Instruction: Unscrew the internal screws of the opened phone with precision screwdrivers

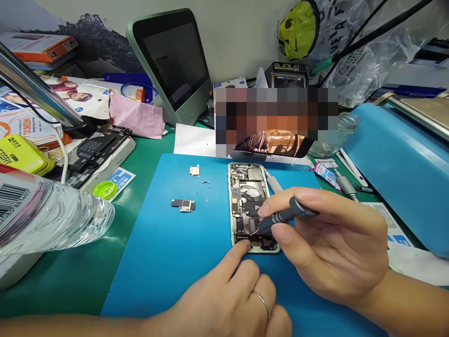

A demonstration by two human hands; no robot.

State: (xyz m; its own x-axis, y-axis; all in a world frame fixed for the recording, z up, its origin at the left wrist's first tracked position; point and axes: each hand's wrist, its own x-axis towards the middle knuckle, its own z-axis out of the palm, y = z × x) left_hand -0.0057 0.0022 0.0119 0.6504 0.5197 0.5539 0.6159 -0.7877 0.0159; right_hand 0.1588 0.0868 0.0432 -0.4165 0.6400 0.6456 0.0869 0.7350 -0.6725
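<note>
Closest to the camera lay the left hand [231, 299], with a thin silver ring [262, 302] on one finger. Its index finger was stretched forward and its tip pressed on the lower end of the opened pale green smartphone [245, 201]. The other fingers were curled in, and this hand gripped nothing. The right hand [333, 243] was closed around a dark grey precision screwdriver [287, 216], held between thumb and fingers. The tip of the tool pointed down into the lower part of the phone, just beside the left index finger. The phone lay flat, with its circuit boards showing, on a blue rubber work mat [168, 252] near the middle of it. Two small metal phone parts [183, 204] lay on the mat to the left, well apart from the phone. A clear plastic water bottle [49, 215] lay on its side at the left edge, and a lime green bottle cap [105, 189] rested near it on the green table [80, 262].
</note>
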